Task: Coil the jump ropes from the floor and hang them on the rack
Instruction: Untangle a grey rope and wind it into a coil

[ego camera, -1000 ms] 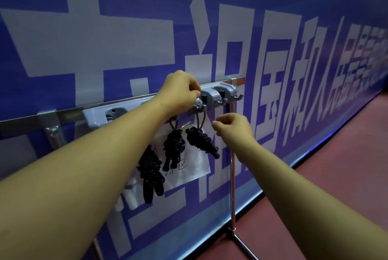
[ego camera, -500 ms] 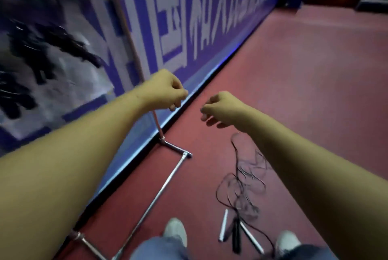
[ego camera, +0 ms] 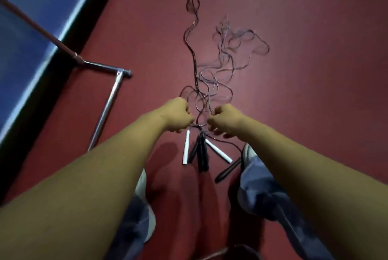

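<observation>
We are holding two curled hands, left hand (ego camera: 178, 115) and right hand (ego camera: 224, 121), over tangled jump ropes (ego camera: 197, 85) on the floor (ego camera: 315, 70), unclear whether gripping cords, two white handles (ego camera: 185, 148), about four black handles (ego camera: 201, 156).

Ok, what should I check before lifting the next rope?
1. Ropes reachable: ok.
2. Ropes separated: not ok, tangled.
3. Handles in view: ok, white and black, bunched between the shoes.
4. Left hand gripping a rope: cannot tell.
5. Right hand gripping a rope: cannot tell.
6. Rack base apart from ropes: ok.
</observation>
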